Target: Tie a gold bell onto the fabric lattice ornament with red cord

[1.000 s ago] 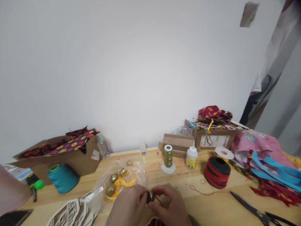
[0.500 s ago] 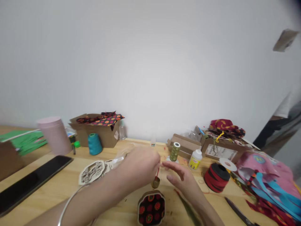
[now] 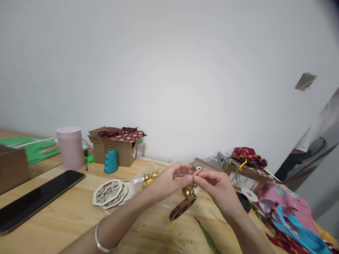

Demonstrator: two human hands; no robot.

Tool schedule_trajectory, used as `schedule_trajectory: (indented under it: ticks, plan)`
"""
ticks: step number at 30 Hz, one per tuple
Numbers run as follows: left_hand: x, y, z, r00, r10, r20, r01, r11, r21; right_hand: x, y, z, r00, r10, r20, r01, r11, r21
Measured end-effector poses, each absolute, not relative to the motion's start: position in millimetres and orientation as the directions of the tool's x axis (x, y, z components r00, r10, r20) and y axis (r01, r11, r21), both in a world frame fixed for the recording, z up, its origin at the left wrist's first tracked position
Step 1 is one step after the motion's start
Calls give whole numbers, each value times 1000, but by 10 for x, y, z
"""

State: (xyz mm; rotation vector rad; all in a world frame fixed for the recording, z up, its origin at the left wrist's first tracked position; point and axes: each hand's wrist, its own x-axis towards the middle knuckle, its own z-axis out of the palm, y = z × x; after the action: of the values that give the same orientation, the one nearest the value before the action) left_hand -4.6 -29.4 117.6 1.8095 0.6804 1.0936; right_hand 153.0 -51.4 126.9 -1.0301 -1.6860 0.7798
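Note:
A thin red cord (image 3: 192, 185) runs up between my hands, with a round gold bell (image 3: 188, 191) hanging on it. Just below the bell, a flat ornament (image 3: 181, 209) covered in dark patterned fabric hangs tilted, almost edge-on. My right hand (image 3: 217, 185) pinches the cord between thumb and forefinger. The fingertips of my left hand (image 3: 173, 180) close on the cord from the other side, its other fingers curled. A silver bangle (image 3: 98, 240) circles my left wrist. On the table below lies a green tassel-like strand (image 3: 208, 235) with a red tip.
Pale lattice-cut wooden pieces (image 3: 108, 193) lie stacked left of a clear bag of gold bells (image 3: 147, 177). Behind stand a teal thread cone (image 3: 111, 161), a pink canister (image 3: 70, 150) and a fabric-filled carton (image 3: 112, 151). A phone (image 3: 42, 197) lies left; cloth strips (image 3: 296, 225) pile up right.
Both hands have come up and together on the cord. The ornament, earlier showing its patterned face, now hangs turned nearly edge-on beneath the bell. The view has shifted.

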Motion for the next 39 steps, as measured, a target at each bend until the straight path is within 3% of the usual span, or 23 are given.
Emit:
schedule_trajectory:
  ticks: [4, 6, 12, 18, 21, 23, 26, 32, 35, 37, 39]
  plan:
    - [57, -390, 761, 506, 797, 331, -393, -129, 910, 1517, -543, 1308, -98, 861, 500, 260, 507, -822]
    - [72, -473, 661, 533, 782, 324, -444, -68, 894, 1513, -566, 1265, -109, 838, 534, 224, 545, -808]
    - [18, -590, 627, 484, 863, 142, -303, 13, 953, 1497, -636, 1055, -148, 791, 594, 51, 606, -794]
    - [-62, -548, 609, 490, 871, 33, -183, 66, 981, 1459, -618, 951, -186, 822, 538, -14, 546, -838]
    - [-132, -479, 545, 621, 781, -67, -207, 246, 947, 1427, -546, 817, -143, 907, 395, -120, 380, -917]
    - [-175, -422, 467, 696, 715, -72, -230, 316, 920, 1403, -472, 674, -151, 971, 185, -239, 146, -960]
    - [-203, -365, 307, 767, 628, -133, -224, 456, 861, 1389, -347, 428, -262, 961, -88, -350, -180, -919]
    - [-126, -423, -17, 790, 473, -391, -203, 803, 561, 1467, -194, 96, -348, 914, -210, -309, -323, -894]
    - [-103, -409, -80, 793, 479, -376, -198, 787, 584, 1512, -173, 13, -332, 920, -207, -299, -311, -902]
    - [-124, -340, -61, 789, 533, -304, -145, 643, 752, 1533, -168, -36, -313, 930, -194, -297, -289, -910]
    - [-165, -229, -13, 774, 596, -213, -44, 387, 921, 1544, -164, -89, -299, 937, -178, -298, -269, -916]
